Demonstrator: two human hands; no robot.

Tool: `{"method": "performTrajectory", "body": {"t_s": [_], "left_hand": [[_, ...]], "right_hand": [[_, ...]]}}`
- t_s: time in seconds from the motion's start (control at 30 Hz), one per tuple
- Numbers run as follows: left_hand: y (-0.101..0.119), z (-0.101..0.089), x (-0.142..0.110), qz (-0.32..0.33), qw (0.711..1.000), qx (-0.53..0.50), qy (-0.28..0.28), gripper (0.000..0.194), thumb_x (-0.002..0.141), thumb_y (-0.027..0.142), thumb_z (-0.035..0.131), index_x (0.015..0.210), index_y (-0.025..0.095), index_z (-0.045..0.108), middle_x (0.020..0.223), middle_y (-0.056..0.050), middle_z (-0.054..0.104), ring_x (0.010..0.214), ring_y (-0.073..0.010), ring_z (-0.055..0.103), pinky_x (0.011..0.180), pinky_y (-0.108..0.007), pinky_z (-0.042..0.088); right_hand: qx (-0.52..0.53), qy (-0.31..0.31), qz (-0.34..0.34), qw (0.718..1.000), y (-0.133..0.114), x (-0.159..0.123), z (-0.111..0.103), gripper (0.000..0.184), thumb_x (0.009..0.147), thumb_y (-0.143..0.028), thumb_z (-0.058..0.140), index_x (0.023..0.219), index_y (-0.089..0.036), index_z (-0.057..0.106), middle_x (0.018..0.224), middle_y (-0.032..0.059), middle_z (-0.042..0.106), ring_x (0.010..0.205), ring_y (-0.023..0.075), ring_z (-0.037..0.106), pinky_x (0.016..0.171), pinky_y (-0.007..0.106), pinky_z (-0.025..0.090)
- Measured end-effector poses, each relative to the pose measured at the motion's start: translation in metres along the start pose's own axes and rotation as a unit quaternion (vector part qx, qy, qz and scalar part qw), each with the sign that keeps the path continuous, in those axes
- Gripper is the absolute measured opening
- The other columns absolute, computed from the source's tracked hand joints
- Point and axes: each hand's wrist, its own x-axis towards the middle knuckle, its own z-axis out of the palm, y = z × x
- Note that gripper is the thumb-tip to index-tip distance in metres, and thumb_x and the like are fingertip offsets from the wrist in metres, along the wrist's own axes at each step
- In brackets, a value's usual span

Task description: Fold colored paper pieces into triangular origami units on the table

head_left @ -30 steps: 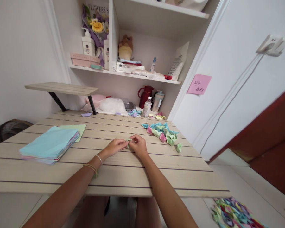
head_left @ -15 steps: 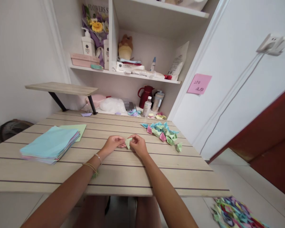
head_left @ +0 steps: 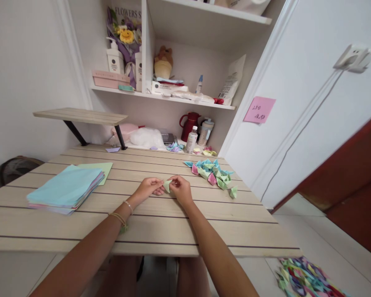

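Between my two hands is a small light-green piece of folded paper (head_left: 167, 186), held just above the middle of the table. My left hand (head_left: 151, 187) pinches its left side. My right hand (head_left: 180, 189) grips the right side with thumb and fingers, hiding part of it. To the right lies a cluster of folded paper boats (head_left: 207, 166) in blue, green and pink. One green paper boat (head_left: 233, 192) sits a little apart from them. A stack of coloured paper sheets (head_left: 64, 186), light blue on top, lies on the left.
The slatted wooden table (head_left: 160, 231) reaches back to a white shelf unit. A clear bottle (head_left: 191, 140) and a red jug (head_left: 190, 126) stand at its back. A small raised wooden shelf (head_left: 80, 115) stands back left. Folded papers (head_left: 303, 276) heap up at lower right.
The green paper has turned between my fingers, from a narrow edge-on view to showing a flat, pointed face. My left hand has shifted slightly; the right has hardly moved.
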Motion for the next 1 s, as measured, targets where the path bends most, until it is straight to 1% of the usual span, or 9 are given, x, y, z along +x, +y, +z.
{"method": "performTrajectory", "body": {"t_s": [0.13,0.27,0.33,0.47,0.57,0.67,0.77,0.87,1.0], "left_hand": [[0.002,0.001,-0.002,-0.026,1.0,-0.01,-0.011,0.035,0.067,0.042,0.064,0.08,0.009,0.065,0.075,-0.011,0.07,0.07,-0.0189,0.067,0.069,-0.029,0.052],[0.003,0.002,-0.003,-0.032,0.999,-0.018,-0.008,0.035,0.065,0.04,0.067,0.08,0.008,0.066,0.074,-0.011,0.07,0.074,-0.0196,0.066,0.073,-0.029,0.052],[0.003,0.001,-0.002,-0.033,0.999,-0.023,-0.008,0.035,0.065,0.038,0.068,0.081,0.008,0.066,0.074,-0.011,0.07,0.073,-0.0193,0.066,0.073,-0.029,0.052],[0.001,-0.001,-0.001,-0.026,0.999,-0.043,0.0,0.031,0.065,0.035,0.069,0.08,0.008,0.066,0.074,-0.01,0.07,0.073,-0.0178,0.066,0.076,-0.029,0.051],[0.0,-0.001,0.0,-0.021,0.998,-0.062,0.011,0.028,0.063,0.032,0.071,0.078,0.009,0.067,0.074,-0.008,0.07,0.072,-0.0159,0.065,0.077,-0.028,0.05],[0.0,-0.001,0.0,-0.013,0.996,-0.081,0.029,0.027,0.06,0.03,0.073,0.078,0.01,0.067,0.074,-0.006,0.069,0.069,-0.0143,0.065,0.078,-0.028,0.05],[0.001,0.0,0.0,-0.002,0.996,-0.082,0.046,0.03,0.059,0.029,0.074,0.08,0.01,0.067,0.076,-0.006,0.069,0.07,-0.0144,0.064,0.078,-0.029,0.05],[0.001,0.002,-0.001,0.006,0.996,-0.065,0.056,0.031,0.059,0.03,0.073,0.082,0.009,0.067,0.077,-0.007,0.069,0.07,-0.0148,0.064,0.076,-0.03,0.051],[0.002,0.004,-0.002,0.015,0.997,-0.029,0.063,0.033,0.059,0.033,0.072,0.082,0.01,0.067,0.074,-0.006,0.069,0.064,-0.0145,0.063,0.071,-0.031,0.053]], "right_hand": [[-0.039,0.002,-0.071,0.997,-0.004,-0.002,0.0,0.004,0.067,-0.018,0.057,0.067,-0.019,0.061,0.07,0.0019,0.061,0.065,0.0133,0.056,0.059,0.024,0.047],[-0.032,-0.023,-0.088,0.995,-0.004,-0.002,0.0,0.009,0.068,-0.015,0.055,0.069,-0.019,0.063,0.075,0.003,0.062,0.069,0.014,0.058,0.061,0.024,0.048],[-0.021,-0.022,-0.065,0.997,-0.003,-0.001,0.0,0.012,0.066,-0.014,0.056,0.073,-0.019,0.064,0.078,0.0033,0.063,0.07,0.0144,0.058,0.062,0.025,0.049],[0.042,-0.022,0.037,0.998,0.0,0.001,-0.001,0.022,0.062,-0.017,0.061,0.084,-0.018,0.065,0.081,0.004,0.066,0.07,0.0154,0.06,0.063,0.026,0.05],[0.098,-0.04,0.111,0.988,0.002,0.002,-0.001,0.025,0.061,-0.022,0.066,0.085,-0.017,0.065,0.075,0.004,0.066,0.068,0.0158,0.061,0.064,0.028,0.05],[0.172,-0.075,0.167,0.968,0.002,0.001,-0.001,0.026,0.059,-0.028,0.069,0.082,-0.015,0.064,0.07,0.0035,0.066,0.062,0.0149,0.061,0.063,0.029,0.05],[0.216,-0.09,0.193,0.953,0.004,0.001,-0.001,0.029,0.054,-0.027,0.074,0.079,-0.015,0.064,0.069,0.0029,0.066,0.06,0.014,0.061,0.063,0.028,0.05],[0.207,-0.076,0.198,0.955,0.008,0.001,0.0,0.031,0.048,-0.022,0.076,0.076,-0.015,0.063,0.068,0.0019,0.065,0.059,0.0137,0.061,0.06,0.026,0.05],[0.192,-0.066,0.197,0.959,0.01,0.001,0.001,0.028,0.046,-0.021,0.075,0.071,-0.015,0.063,0.063,0.0009,0.065,0.055,0.014,0.06,0.056,0.026,0.05]]}}
